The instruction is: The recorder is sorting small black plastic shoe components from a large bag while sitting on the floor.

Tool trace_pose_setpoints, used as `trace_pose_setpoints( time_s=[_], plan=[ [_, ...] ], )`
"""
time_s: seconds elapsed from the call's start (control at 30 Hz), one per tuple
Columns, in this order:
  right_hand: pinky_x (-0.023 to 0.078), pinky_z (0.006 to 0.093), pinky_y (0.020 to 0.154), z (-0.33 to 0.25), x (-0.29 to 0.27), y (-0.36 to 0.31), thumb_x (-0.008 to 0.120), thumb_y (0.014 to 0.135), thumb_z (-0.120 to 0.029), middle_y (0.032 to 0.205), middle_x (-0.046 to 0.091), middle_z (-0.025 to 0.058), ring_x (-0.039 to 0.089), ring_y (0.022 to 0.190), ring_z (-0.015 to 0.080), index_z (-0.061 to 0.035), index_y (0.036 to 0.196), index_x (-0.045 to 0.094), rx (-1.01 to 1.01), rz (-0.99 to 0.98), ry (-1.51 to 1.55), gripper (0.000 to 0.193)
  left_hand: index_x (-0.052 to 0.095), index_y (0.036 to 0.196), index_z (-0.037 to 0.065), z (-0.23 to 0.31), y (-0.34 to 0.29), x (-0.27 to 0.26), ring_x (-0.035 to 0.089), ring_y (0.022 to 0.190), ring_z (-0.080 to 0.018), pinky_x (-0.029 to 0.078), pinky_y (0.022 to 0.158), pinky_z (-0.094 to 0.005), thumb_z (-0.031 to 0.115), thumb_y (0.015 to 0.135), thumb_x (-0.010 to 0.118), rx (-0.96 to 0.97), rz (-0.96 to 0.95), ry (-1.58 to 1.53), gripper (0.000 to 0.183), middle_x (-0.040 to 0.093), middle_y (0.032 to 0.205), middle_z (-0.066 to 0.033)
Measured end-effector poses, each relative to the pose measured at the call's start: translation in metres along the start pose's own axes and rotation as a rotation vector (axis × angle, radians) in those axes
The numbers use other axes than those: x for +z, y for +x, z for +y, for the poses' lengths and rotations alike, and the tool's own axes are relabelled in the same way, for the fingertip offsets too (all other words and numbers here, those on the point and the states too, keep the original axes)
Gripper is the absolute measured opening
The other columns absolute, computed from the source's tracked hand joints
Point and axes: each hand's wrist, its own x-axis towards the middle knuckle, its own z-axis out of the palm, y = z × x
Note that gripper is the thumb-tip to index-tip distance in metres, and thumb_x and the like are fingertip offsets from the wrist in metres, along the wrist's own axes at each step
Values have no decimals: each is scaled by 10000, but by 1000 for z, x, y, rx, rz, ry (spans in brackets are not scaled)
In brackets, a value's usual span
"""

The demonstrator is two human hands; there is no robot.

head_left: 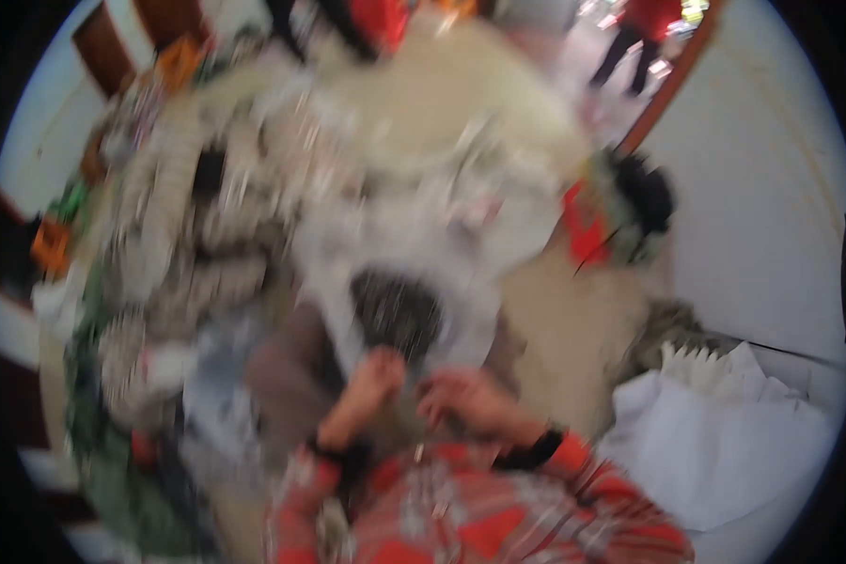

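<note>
Between my knees stands a white bag (475, 315), its mouth showing a dark grey mass of contents (395, 310) too blurred to name. My left hand (376, 378) is at the bag's near edge with its fingers curled closed; whatever they hold, if anything, cannot be made out. Just right of it, my right hand (465, 399) hovers by the same edge, fingers loosely bent and apart, with nothing visible in them. Motion blur smears both hands.
Bundled pale grey pieces (226, 287) are heaped at left, beside a translucent plastic bag (221, 395) and green sacking (127, 489). White sheets (714, 442) lie at right. A red and black item (587, 226) sits near the white wall (761, 188). Other people's legs (630, 61) show at the back.
</note>
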Motion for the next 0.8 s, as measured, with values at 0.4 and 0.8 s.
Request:
trace_pose_setpoints(
  time_s=[0.4,0.8],
  plan=[
    [496,259,529,7,-46,19,497,889,-117,763,593,90,589,619,148,-15,1079,506,60,299,-8,216,571,930,16,-90,127,-39,522,865,-375,436,747,-442,105,718,614,59,401,792,233,518,928,-187],
    [445,311,718,12,-11,1,525,861,-125,912,575,84,557,842,168,11,998,525,99,184,-62,193,578,773,4,-125,107,-48,534,756,-390,435,689,-436,119,738,608,56,488,779,124,548,772,-184]
  ],
)
